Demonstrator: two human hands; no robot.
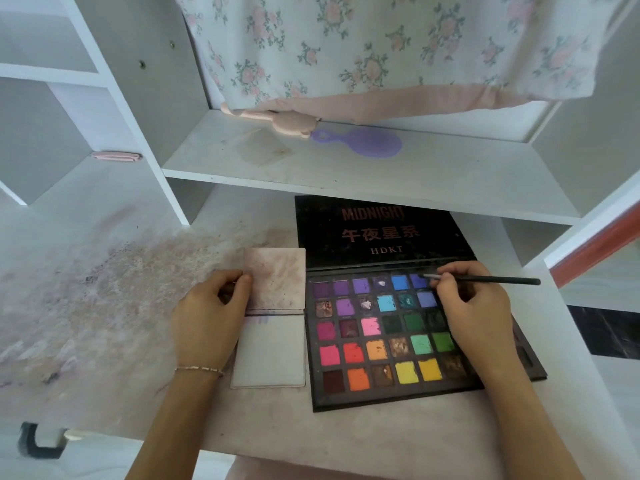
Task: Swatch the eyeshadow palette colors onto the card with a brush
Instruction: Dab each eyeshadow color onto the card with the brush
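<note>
An open black eyeshadow palette with several bright colour pans lies on the desk, its lid flat behind it. My right hand grips a thin black brush, and the brush tip rests on a blue-violet pan in the top row. Left of the palette lies a small card booklet, with a smudged pinkish upper page and a mostly blank lower page. My left hand pinches the upper page's left edge.
A white shelf juts out just above the palette lid, with a purple hairbrush and a pink item on it. Floral fabric hangs behind. The desk surface at left is stained with powder.
</note>
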